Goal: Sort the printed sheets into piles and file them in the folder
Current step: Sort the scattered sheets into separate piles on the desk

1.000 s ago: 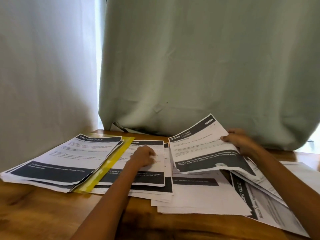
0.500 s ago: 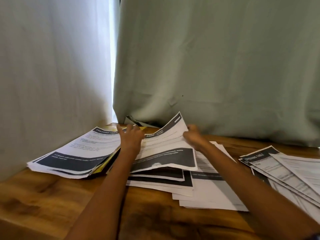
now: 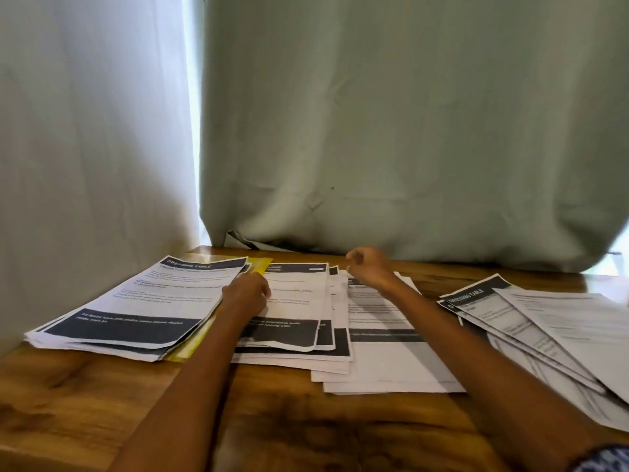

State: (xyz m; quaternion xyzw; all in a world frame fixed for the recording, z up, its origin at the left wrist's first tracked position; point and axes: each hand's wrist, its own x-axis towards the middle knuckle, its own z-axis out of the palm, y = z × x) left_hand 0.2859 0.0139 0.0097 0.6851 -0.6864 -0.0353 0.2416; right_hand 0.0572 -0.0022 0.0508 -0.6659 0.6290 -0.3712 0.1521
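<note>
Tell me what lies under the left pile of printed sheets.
A yellow folder pokes out beneath the left pile at its right and far edges; the rest of it is covered.

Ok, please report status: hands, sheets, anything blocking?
Left hand resting on middle pile. Right hand raised, loosely curled, holding nothing. Yellow folder partly under piles.

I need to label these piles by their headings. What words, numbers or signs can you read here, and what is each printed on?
"DRESSING TABLE": dark header band of the top sheet on the left pile.
"DRESSING TABLE": dark header of a sheet in the right fan of sheets.
Middle pile: header, body and footer too blurred to read.
Centre-right sheets: print too blurred.
Body lines and footer bands elsewhere: too small or blurred.
Yellow folder: no text visible.
</note>
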